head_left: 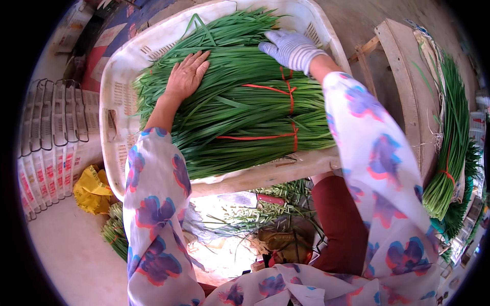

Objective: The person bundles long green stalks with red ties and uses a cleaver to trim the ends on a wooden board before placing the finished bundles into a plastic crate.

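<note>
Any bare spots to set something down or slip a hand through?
Bare: pale floor lower left, below the stacked crates and yellow bag; brown floor upper right, between the white crate and wooden board, partly crossed by a brace. Crowded: the white crate, green bundles under left hand and right hand; below it, knife and trimmings.

Worn on the head, left of a side-by-side pair; looking steeply down through a wide fisheye, close above the near side of the white crate (232,184), facing across it.
</note>
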`<state>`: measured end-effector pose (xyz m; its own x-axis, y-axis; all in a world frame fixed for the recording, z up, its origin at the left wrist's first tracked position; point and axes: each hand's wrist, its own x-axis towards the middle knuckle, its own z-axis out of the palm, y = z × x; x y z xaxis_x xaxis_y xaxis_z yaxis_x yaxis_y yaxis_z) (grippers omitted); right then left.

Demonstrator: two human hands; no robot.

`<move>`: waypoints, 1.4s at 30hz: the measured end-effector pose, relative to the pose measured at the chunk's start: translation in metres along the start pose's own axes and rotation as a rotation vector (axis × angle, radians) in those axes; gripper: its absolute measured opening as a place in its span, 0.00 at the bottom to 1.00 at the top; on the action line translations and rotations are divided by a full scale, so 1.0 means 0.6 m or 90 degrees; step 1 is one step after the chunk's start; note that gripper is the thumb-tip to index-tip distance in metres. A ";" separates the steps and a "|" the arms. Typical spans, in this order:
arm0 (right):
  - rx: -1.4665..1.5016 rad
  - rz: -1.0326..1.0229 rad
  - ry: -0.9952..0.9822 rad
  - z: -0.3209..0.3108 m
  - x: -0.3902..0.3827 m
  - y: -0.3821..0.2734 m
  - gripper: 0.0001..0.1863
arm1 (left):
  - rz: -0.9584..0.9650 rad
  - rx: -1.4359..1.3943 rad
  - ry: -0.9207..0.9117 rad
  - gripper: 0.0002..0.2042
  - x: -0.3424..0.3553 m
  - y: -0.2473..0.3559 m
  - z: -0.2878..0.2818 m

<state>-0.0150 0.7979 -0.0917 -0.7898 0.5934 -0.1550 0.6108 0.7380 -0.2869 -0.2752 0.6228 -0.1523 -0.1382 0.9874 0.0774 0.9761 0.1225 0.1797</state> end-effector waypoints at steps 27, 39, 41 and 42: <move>-0.403 -0.127 0.014 -0.026 -0.020 0.102 0.26 | -0.029 0.030 -0.003 0.24 -0.014 0.001 -0.003; 0.058 -0.183 -0.215 0.033 0.052 0.000 0.57 | 0.083 0.091 0.093 0.31 -0.006 0.067 -0.152; 0.089 -0.181 -0.242 0.027 0.058 0.007 0.55 | 0.187 0.137 0.068 0.29 -0.030 0.154 -0.166; 0.102 -0.218 -0.243 0.014 0.069 0.016 0.54 | 0.211 0.102 0.079 0.29 -0.040 0.189 -0.161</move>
<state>-0.0423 0.8271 -0.1086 -0.9248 0.1469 -0.3508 0.3223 0.7925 -0.5178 -0.1774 0.6030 -0.0391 0.1788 0.9577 0.2257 0.9838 -0.1768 -0.0290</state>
